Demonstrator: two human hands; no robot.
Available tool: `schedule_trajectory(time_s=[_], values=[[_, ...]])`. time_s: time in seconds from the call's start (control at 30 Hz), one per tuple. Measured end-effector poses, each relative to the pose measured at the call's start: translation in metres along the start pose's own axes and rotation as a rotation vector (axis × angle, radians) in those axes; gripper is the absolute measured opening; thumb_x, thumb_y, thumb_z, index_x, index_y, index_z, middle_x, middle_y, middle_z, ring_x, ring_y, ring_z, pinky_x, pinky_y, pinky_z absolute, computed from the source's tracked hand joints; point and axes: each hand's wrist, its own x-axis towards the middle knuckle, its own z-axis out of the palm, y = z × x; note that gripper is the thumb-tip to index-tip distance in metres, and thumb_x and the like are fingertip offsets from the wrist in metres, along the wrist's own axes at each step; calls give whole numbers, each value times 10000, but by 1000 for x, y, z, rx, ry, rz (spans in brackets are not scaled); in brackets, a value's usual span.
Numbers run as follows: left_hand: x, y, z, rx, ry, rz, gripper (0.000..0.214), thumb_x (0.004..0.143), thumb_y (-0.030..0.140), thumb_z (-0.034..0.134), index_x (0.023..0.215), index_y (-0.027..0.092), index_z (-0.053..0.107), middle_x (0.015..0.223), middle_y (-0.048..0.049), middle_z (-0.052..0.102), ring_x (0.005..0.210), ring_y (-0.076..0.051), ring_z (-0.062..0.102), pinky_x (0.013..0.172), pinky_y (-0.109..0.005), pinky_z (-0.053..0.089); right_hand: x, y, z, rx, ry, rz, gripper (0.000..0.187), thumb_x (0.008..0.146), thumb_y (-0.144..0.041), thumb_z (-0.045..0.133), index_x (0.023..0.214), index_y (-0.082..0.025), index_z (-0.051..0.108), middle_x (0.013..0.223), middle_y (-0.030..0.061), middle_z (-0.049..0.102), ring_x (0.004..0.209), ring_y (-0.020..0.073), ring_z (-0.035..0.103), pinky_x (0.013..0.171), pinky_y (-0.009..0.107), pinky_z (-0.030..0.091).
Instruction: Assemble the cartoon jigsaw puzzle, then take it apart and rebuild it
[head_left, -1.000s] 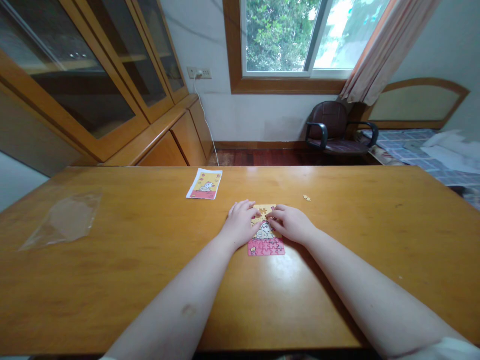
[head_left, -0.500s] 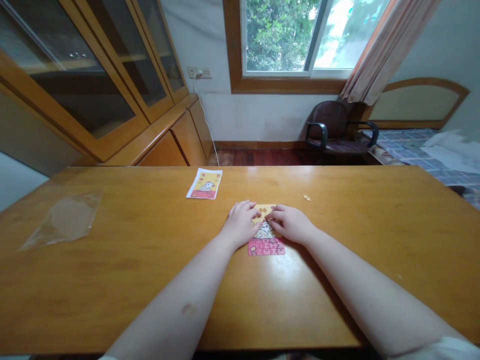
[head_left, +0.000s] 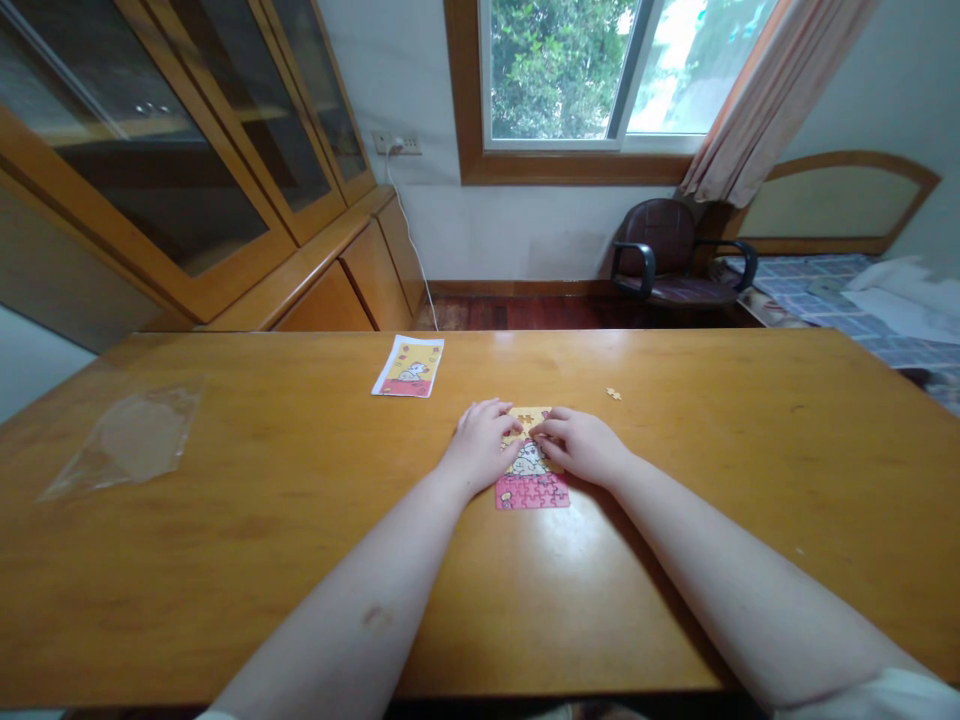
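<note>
A small jigsaw puzzle [head_left: 532, 490], yellow at the top and pink at the bottom with a white animal on it, lies on the wooden table [head_left: 300, 560]. My left hand [head_left: 481, 447] rests on its left side with the fingers bent down onto the pieces. My right hand [head_left: 581, 446] covers its right side, with fingertips pinched at the puzzle's upper middle; whether a piece is between them is hidden. One loose yellow piece [head_left: 614, 394] lies further back to the right.
A picture card [head_left: 409, 366] with the same image lies behind and left of the puzzle. A clear plastic bag [head_left: 127, 440] lies at the table's left. Beyond the table are wooden cabinets [head_left: 225, 180], a dark armchair [head_left: 667, 260] and a bed [head_left: 862, 300].
</note>
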Motion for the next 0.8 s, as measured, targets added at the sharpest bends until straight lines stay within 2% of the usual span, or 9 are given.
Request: schedule_trajectory(time_s=[0.4, 0.57, 0.7, 0.8], values=[[1, 2, -1, 28, -12, -8, 174, 827, 328, 568, 894, 240, 702, 1228, -54, 606, 1201, -252, 472, 1054, -459, 357, 0, 1, 2, 9, 14, -30, 252, 905, -297, 487, 1013, -222, 701, 946, 60, 626, 830, 149, 604, 750, 248, 432], [1, 2, -2, 20, -21, -12, 174, 825, 323, 567, 893, 241, 705, 1209, -54, 614, 1196, -252, 473, 1055, -459, 353, 0, 2, 2, 1, 0, -17, 246, 904, -297, 493, 1017, -227, 699, 956, 64, 624, 827, 149, 605, 755, 250, 430], [1, 0, 0, 10, -9, -3, 202, 824, 328, 565, 958, 243, 691, 1205, -59, 609, 1183, -246, 481, 1052, -447, 355, 1, 1, 3, -11, 32, 10, 270, 914, -328, 477, 1062, -213, 671, 970, 70, 616, 842, 161, 606, 768, 262, 433], [0, -1, 1, 12, -10, -2, 191, 830, 337, 560, 935, 247, 691, 1203, -55, 607, 1186, -245, 476, 1058, -447, 346, 3, 0, 3, -18, 38, 40, 284, 910, -323, 488, 1115, -196, 638, 988, 82, 608, 868, 171, 605, 791, 270, 434]])
